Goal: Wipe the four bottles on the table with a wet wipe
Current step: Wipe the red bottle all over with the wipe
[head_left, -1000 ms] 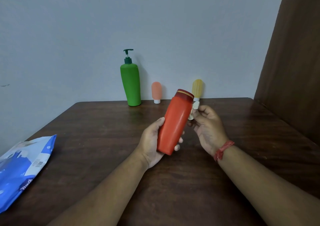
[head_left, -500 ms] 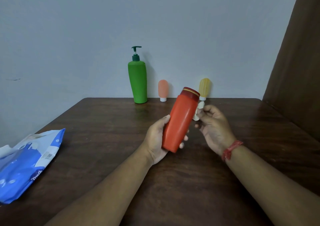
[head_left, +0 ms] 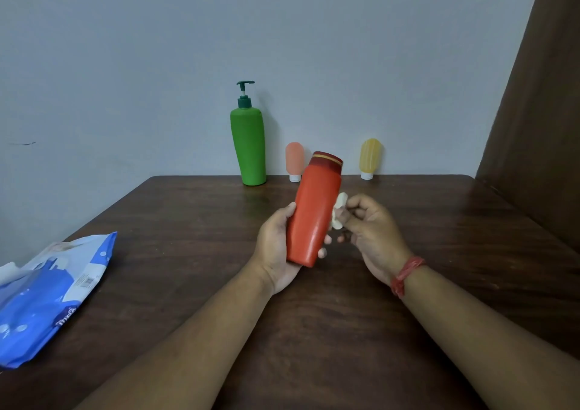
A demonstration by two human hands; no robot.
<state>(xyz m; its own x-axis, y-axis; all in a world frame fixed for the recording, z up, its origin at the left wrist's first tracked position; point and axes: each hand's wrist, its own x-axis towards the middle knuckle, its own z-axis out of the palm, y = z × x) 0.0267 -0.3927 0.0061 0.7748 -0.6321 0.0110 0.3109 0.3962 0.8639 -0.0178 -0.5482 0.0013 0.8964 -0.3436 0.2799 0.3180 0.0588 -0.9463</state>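
My left hand [head_left: 274, 246] grips an orange-red bottle [head_left: 314, 212] by its lower half, tilted with its dark red cap up and to the right, above the table's middle. My right hand [head_left: 370, 230] pinches a crumpled white wet wipe [head_left: 338, 211] against the bottle's right side. At the table's back edge stand a tall green pump bottle [head_left: 249, 146], a small pink tube [head_left: 294, 160] and a small yellow tube [head_left: 370, 158], both on their white caps.
A blue and white wet-wipe pack [head_left: 47, 296] lies at the left edge of the dark wooden table [head_left: 188, 252]. A grey wall rises behind the table and a brown panel stands at the right.
The wipe and my right hand have slid down from near the bottle's cap to its middle. The view has shifted, so the bottles at the back appear further right.
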